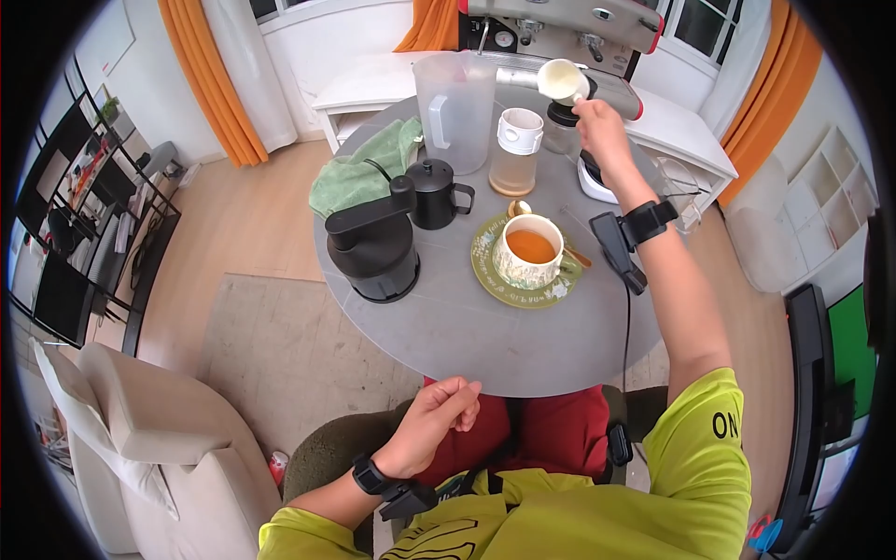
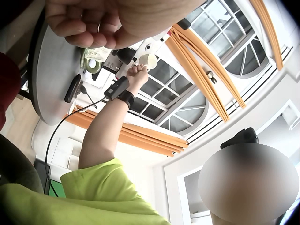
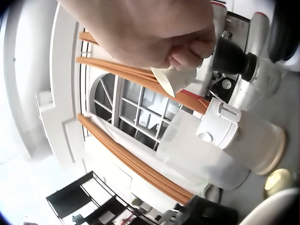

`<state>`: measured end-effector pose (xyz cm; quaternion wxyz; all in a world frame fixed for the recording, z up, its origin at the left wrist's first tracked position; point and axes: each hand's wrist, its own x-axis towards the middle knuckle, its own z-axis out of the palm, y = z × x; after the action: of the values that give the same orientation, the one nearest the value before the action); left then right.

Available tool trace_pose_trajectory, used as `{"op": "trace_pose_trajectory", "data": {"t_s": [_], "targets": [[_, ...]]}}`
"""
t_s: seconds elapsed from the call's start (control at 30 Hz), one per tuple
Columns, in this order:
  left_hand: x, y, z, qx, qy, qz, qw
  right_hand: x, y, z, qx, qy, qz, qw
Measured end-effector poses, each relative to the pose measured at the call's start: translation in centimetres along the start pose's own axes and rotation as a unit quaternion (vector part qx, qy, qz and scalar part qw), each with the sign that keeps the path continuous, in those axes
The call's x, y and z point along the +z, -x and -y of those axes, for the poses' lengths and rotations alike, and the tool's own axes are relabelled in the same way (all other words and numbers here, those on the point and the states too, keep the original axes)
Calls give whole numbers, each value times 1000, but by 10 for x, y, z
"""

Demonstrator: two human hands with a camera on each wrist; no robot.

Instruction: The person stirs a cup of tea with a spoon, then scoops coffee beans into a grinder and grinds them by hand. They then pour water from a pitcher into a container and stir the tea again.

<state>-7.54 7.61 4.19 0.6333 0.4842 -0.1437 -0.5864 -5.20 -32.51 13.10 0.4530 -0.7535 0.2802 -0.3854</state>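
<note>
My right hand (image 1: 607,138) grips a small cream-coloured cup (image 1: 562,82) by its handle, raised above the far side of the round table. The cup is tilted, its mouth turned toward the head view; the right wrist view shows its rim beyond the curled fingers. Below and left of it stands a glass jar (image 1: 512,173) with a white top and a little brown liquid at the bottom. Nearer, a patterned teacup (image 1: 529,271) of amber tea sits on a green saucer (image 1: 497,291), with a gold spoon (image 1: 519,208). Over the lap, my left hand (image 1: 431,422) hangs loosely curled, holding nothing.
A black kettle (image 1: 373,252), a black lidded pot (image 1: 434,193), a green cloth (image 1: 364,170) and a tall translucent pitcher (image 1: 455,112) occupy the table's left side. An espresso machine (image 1: 560,37) stands behind. A cable (image 1: 627,336) hangs from the right wrist.
</note>
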Motion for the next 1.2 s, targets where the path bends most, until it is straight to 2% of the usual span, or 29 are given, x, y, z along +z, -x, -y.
{"op": "trace_pose_trajectory", "data": {"t_s": [0.03, 0.1, 0.13, 0.4, 0.53, 0.93, 1.2], "targets": [[0, 0, 0, -1, 1, 0, 1000, -7, 1, -1, 2, 0, -1, 1000], [1, -1, 0, -3, 2, -2, 1000, -17, 11, 3, 99, -184, 25, 978], [1, 0, 0, -3, 3, -4, 1000, -20, 16, 2, 123, -204, 18, 971], [1, -3, 4, -12, 7, -8, 1000, -34, 47, -64, 262, -174, 93, 945], [2, -3, 4, -10, 1, -17, 1000, -28, 53, -86, 317, -167, 83, 930], [-2, -5, 6, -11, 12, -10, 1000, -19, 55, -108, 341, -186, 105, 915], [0, -7, 8, -20, -5, -24, 1000, -24, 61, -99, 363, -152, 136, 909]]}}
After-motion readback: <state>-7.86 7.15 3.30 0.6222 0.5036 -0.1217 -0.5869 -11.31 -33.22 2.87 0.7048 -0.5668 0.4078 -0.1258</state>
